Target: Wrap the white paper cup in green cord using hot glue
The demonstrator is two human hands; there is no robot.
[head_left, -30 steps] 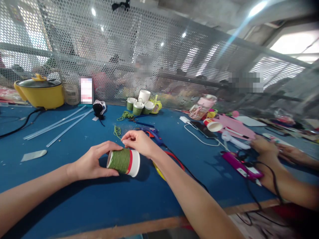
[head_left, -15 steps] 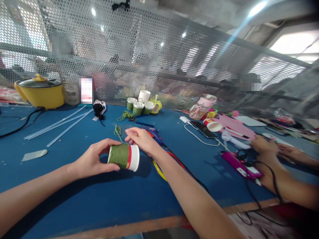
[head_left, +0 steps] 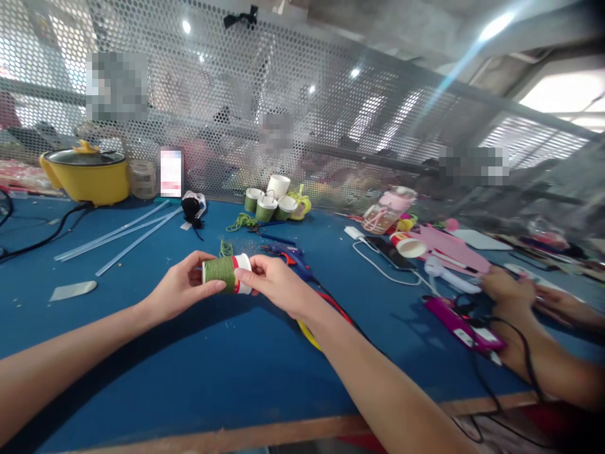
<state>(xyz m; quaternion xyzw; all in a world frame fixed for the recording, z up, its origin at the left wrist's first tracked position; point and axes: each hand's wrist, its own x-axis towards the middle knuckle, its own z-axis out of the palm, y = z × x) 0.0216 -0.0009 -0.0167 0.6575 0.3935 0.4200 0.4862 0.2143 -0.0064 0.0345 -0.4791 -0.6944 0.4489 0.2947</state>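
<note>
Between my two hands lies a paper cup (head_left: 221, 273) on its side, wrapped in green yarn over most of its wall, with a red and white band bare at the right end. My left hand (head_left: 182, 284) is closed round the left end. My right hand (head_left: 274, 280) grips the bare right end, its thumb on the red part. Behind the cup, a loose bunch of green yarn (head_left: 226, 248) rests on the blue table (head_left: 189, 378). A blue glue gun (head_left: 295, 258) lies just beyond my right hand. Yellow-handled scissors (head_left: 309, 335) are partly hidden under my right forearm.
Several yarn-wrapped cups (head_left: 267, 207) stand at the back, near pliers (head_left: 271, 236). To the left are clear glue sticks (head_left: 137, 243) and a yellow electric pot (head_left: 89, 176). A purple power strip (head_left: 466, 325) and a co-worker's hands (head_left: 510, 287) are on the right.
My right hand has come down from the yarn behind the cup and now holds the cup's bare end. The cup sits slightly farther from me and more level.
</note>
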